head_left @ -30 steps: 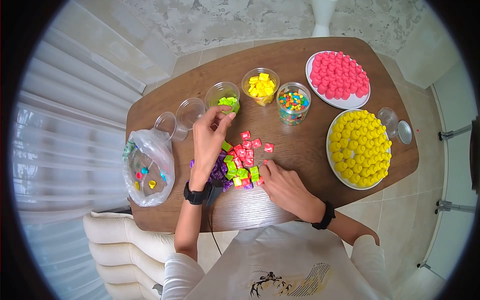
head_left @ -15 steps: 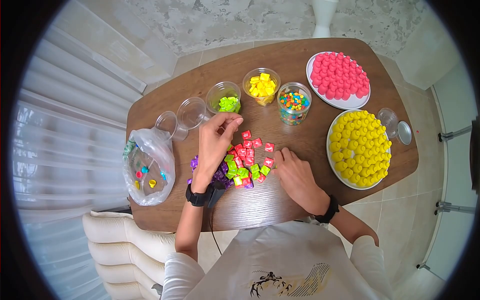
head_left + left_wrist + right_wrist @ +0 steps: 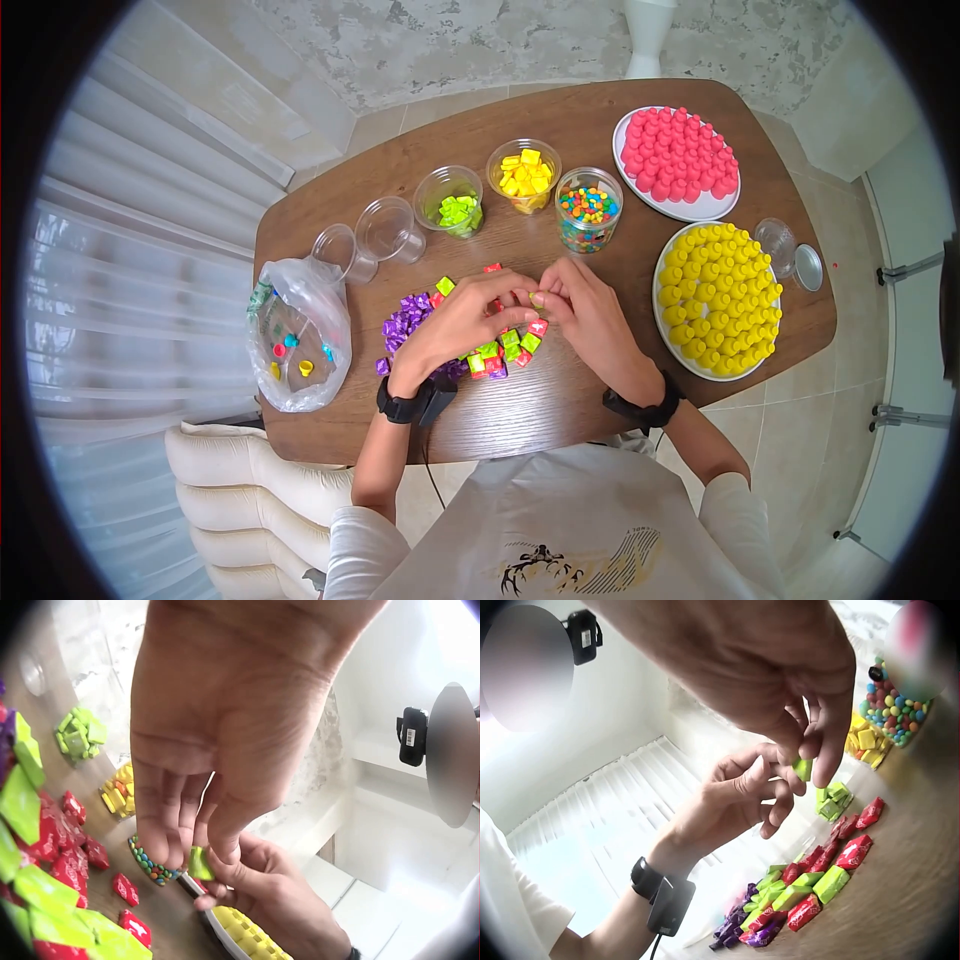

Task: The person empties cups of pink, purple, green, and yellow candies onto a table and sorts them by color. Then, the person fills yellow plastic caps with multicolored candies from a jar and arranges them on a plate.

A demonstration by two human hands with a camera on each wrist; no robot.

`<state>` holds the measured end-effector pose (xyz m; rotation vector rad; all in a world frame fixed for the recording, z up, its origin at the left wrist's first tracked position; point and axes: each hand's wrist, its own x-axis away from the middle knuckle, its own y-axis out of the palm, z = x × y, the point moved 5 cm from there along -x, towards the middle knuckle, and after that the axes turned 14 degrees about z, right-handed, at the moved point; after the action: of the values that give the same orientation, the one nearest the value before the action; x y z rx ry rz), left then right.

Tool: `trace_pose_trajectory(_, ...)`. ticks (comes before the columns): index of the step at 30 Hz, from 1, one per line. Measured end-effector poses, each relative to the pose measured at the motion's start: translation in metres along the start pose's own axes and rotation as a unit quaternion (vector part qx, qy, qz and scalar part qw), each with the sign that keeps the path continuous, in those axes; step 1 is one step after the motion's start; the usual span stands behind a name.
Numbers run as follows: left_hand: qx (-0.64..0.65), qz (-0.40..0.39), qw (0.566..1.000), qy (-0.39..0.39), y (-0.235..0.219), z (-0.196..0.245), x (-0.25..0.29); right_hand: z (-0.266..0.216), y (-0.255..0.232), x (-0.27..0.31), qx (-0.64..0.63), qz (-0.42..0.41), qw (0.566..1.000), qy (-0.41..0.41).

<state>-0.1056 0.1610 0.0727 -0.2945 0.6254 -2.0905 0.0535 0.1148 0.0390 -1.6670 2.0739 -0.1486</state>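
Both hands meet over the candy pile, with a green wrapped candy (image 3: 199,862) between their fingertips. My right hand (image 3: 597,325) pinches it between thumb and fingers. From the other side my left hand (image 3: 462,322) has its thumb and fingers closed about the same candy, as the left wrist view shows. Below lie red wrapped candies (image 3: 855,851), more green candies (image 3: 831,885) and purple wrapped candies (image 3: 405,318), partly hidden by the left hand in the head view. Behind the hands stands a clear cup (image 3: 448,190) holding green candies.
Yellow candies fill another cup (image 3: 524,172), beside a jar of coloured sweets (image 3: 588,208). Two clear cups (image 3: 388,230) stand at the left near a plastic bag (image 3: 330,375). At the right are plates of pink pieces (image 3: 680,155) and yellow pieces (image 3: 715,300).
My left hand has come back from the green candy cup toward the pile. My right hand has moved up and inward from the pile's right side, and the two now meet at a green candy.
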Motion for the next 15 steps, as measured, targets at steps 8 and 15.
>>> trace_pose_trajectory(8,0.000,0.114,0.993,-0.039,-0.016,-0.013,-0.004,-0.008,0.006,-0.005,-0.133,0.021,0.988,0.070)
trace_pose_trajectory(15,0.061,0.387,0.919,-0.053,-0.078,-0.027,-0.024,0.004,0.015,0.013,-0.023,-0.057,0.998,-0.027)
